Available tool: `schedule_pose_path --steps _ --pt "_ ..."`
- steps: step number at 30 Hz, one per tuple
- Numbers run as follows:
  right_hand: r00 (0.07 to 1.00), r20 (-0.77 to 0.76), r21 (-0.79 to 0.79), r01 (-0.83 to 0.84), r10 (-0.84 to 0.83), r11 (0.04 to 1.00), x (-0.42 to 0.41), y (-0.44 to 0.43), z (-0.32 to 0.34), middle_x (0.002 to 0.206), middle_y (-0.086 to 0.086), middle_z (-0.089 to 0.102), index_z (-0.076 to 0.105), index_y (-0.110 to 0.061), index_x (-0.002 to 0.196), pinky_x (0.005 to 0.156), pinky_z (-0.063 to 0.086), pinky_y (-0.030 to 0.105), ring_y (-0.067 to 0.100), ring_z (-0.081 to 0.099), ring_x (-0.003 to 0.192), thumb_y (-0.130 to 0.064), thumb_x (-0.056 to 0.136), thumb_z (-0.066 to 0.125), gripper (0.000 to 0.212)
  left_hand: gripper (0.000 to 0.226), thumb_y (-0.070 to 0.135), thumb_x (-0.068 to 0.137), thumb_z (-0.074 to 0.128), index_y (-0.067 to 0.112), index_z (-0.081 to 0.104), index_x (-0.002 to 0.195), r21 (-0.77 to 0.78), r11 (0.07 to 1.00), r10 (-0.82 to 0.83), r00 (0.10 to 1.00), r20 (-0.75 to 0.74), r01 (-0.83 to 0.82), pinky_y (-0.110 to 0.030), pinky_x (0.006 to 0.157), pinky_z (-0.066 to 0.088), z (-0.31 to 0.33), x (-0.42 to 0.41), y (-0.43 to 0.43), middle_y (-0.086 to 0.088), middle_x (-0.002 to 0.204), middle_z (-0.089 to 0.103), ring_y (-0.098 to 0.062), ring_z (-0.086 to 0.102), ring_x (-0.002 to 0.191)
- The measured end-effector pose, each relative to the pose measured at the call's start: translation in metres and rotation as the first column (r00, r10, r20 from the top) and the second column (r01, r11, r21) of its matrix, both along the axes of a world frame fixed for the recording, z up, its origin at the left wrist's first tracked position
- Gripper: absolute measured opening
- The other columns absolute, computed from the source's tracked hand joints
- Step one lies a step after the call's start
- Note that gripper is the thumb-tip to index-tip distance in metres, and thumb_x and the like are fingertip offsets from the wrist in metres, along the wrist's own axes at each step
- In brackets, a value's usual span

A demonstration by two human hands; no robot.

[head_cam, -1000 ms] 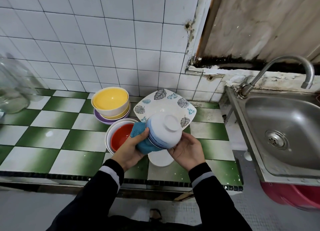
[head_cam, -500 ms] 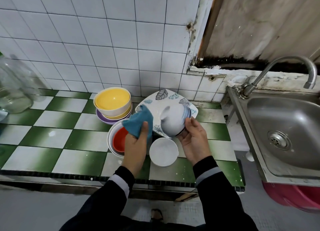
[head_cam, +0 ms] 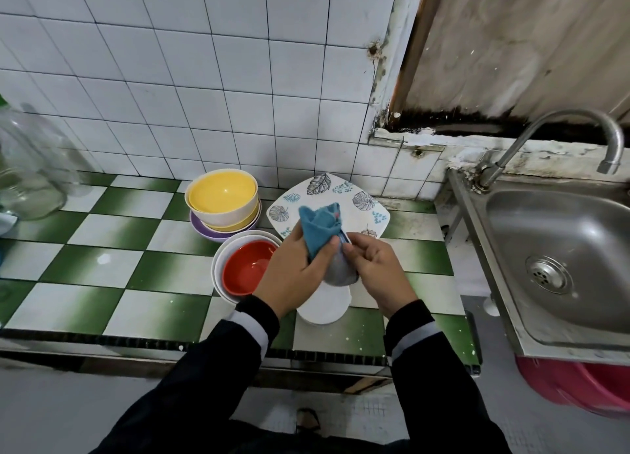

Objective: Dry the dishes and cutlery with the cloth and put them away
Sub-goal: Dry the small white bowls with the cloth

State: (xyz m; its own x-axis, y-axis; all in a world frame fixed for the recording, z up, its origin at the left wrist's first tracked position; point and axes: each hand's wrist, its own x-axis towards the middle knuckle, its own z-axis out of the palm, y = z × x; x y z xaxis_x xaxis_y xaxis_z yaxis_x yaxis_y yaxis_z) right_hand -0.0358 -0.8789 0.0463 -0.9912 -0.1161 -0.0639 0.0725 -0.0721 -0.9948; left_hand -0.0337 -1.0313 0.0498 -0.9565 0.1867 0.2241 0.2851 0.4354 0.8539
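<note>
My left hand [head_cam: 293, 271] grips the blue cloth [head_cam: 318, 226] and pushes it into the mouth of a small white bowl with a blue rim [head_cam: 339, 273]. My right hand [head_cam: 376, 271] holds that bowl by its rim above the counter, its base turned toward me. Below it a white bowl [head_cam: 325, 308] stands on the green and white tiled counter [head_cam: 136, 276]. A red bowl inside a white one [head_cam: 247, 269] sits left of my hands. A yellow bowl on a stack [head_cam: 221, 196] and a leaf-patterned square plate [head_cam: 361, 203] stand behind.
A steel sink [head_cam: 559, 259] with a curved tap [head_cam: 545, 139] lies to the right, a red tub [head_cam: 579, 385] beneath it. A clear glass jar [head_cam: 27, 174] stands at the far left. White tiled wall [head_cam: 204, 95] closes the back.
The bowl turned from mouth-left to base toward me. My left hand brought the cloth from beside the bowl into its mouth. Both hands moved closer together.
</note>
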Motion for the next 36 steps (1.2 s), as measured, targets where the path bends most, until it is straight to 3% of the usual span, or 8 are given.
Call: schedule_pose_path --steps 3,7,12,16,19,23,30,36 --pt "0.999 -0.041 0.046 0.017 -0.015 0.999 0.002 0.000 0.003 0.095 -0.006 0.073 0.065 -0.007 0.107 0.079 0.050 0.014 -0.002 0.067 0.088 0.007 0.100 0.046 0.025 0.041 0.042 0.099 0.047 0.026 0.056 0.136 -0.126 0.988 -0.102 0.988 -0.114 0.087 -0.015 0.105 0.034 -0.002 0.003 0.003 0.006 0.138 0.047 -0.003 0.045 0.125" --pt "0.999 -0.043 0.038 -0.027 0.029 0.999 0.001 0.009 0.002 0.088 0.005 0.070 0.067 -0.001 0.100 0.075 0.050 0.018 0.010 0.064 0.082 -0.003 0.098 0.052 0.015 0.020 0.050 0.093 0.054 0.043 0.060 0.111 0.197 0.979 0.018 0.984 0.179 -0.053 -0.018 0.095 0.042 0.002 -0.002 -0.001 0.010 0.122 0.062 -0.005 0.058 0.110" --pt "0.988 0.154 -0.393 0.060 0.001 0.918 0.005 0.013 0.003 0.091 0.000 0.073 0.064 -0.003 0.104 0.075 0.054 0.021 0.011 0.065 0.085 -0.014 0.094 0.052 0.019 0.037 0.044 0.097 0.052 0.023 0.061 0.125 0.605 0.718 -0.108 0.803 0.586 -0.344 -0.030 0.091 0.050 0.004 -0.015 -0.009 0.000 0.118 0.070 -0.019 0.064 0.112" --pt "0.943 0.331 -0.594 0.243 -0.043 0.767 0.002 0.002 0.004 0.097 0.006 0.067 0.062 -0.005 0.101 0.092 0.052 0.034 0.017 0.061 0.095 -0.017 0.089 0.053 0.019 0.033 0.042 0.099 0.048 0.025 0.060 0.124 0.596 0.625 -0.011 0.759 0.651 -0.503 -0.032 0.084 0.052 -0.010 -0.013 -0.008 -0.004 0.120 0.069 -0.018 0.065 0.108" --pt "0.907 0.408 -0.633 0.360 -0.100 0.686 0.003 -0.017 0.001 0.088 0.003 0.068 0.058 -0.012 0.091 0.079 0.058 0.036 0.014 0.064 0.086 -0.010 0.088 0.055 0.004 0.030 0.036 0.103 0.043 0.021 0.058 0.125 0.604 0.567 0.138 0.787 0.602 -0.561 -0.034 0.091 0.053 -0.021 -0.006 0.005 -0.003 0.123 0.067 -0.017 0.063 0.112" --pt "0.885 0.434 -0.628 0.432 -0.169 0.647 0.003 -0.031 0.002 0.070 -0.004 0.072 0.053 -0.016 0.083 0.057 0.059 0.027 0.008 0.069 0.063 -0.006 0.103 0.044 0.024 0.038 0.039 0.103 0.044 0.029 0.042 0.139 0.575 0.664 0.301 0.875 0.379 -0.478 -0.041 0.117 0.032 -0.039 0.014 0.029 0.002 0.145 0.048 -0.011 0.044 0.135" --pt "0.905 0.398 -0.663 0.398 -0.151 0.634 0.006 -0.040 0.007 0.082 0.007 0.074 0.054 -0.015 0.082 0.081 0.058 0.037 0.020 0.071 0.074 -0.006 0.101 0.047 0.022 0.057 0.050 0.100 0.039 0.039 0.021 0.153 0.197 0.959 0.231 0.966 -0.119 -0.205 -0.036 0.123 0.011 -0.045 0.028 0.037 -0.001 0.161 0.020 -0.017 0.011 0.151" --pt "0.936 0.332 -0.608 0.308 -0.118 0.732 0.009 -0.036 0.009 0.089 0.011 0.072 0.053 -0.012 0.088 0.073 0.058 0.029 0.019 0.068 0.078 -0.006 0.101 0.047 0.015 0.054 0.039 0.099 0.044 0.016 0.039 0.148 0.194 0.972 0.154 0.983 -0.102 -0.132 -0.038 0.120 0.024 -0.037 0.008 0.022 -0.004 0.153 0.037 -0.016 0.027 0.146"
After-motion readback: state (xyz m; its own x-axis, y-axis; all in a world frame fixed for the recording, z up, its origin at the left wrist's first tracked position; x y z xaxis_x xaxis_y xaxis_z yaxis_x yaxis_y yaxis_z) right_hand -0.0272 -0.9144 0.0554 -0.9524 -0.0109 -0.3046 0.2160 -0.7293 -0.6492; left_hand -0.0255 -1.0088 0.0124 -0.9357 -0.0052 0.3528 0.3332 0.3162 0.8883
